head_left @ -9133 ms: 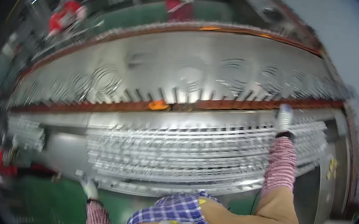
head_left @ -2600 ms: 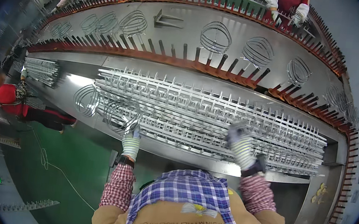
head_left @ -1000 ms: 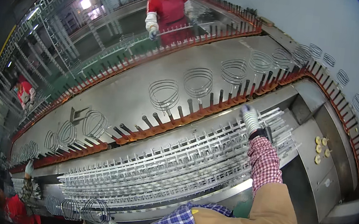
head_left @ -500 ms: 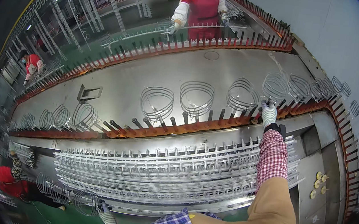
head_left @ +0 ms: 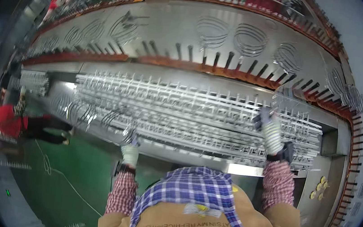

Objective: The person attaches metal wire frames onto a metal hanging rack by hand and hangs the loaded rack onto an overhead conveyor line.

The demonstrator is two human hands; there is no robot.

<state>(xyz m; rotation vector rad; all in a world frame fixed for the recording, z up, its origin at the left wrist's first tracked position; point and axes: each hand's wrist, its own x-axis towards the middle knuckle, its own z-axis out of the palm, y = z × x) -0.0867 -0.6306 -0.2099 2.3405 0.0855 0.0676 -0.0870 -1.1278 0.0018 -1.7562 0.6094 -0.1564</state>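
Hands well apart: L hand (head_left: 129,153) is closed on a bunch of wire hoops (head_left: 112,121) spreading fwd & to its left; R hand (head_left: 270,126) is blurred over the right part of the metal strips (head_left: 177,108), w/ a faint hoop (head_left: 288,98) just fwd of it, can't tell if gripped. Progress looks partial: beyond both hands, the orange rail (head_left: 169,62) has standing hoops (head_left: 250,40) along it, fwd-left of L hand & fwd of R hand, but a run of bare posts (head_left: 190,53) shows b/w them; the L-hand bunch isn't up yet. Obstacles: the strip pile lies b/w hands & rail, & the held hoops overlap its left end. Also: yellow discs (head_left: 321,187) right of R hand, a bracket (head_left: 129,18) far fwd of L hand, a co-worker (head_left: 10,119) well left, a cable (head_left: 48,165) on the floor behind-left.
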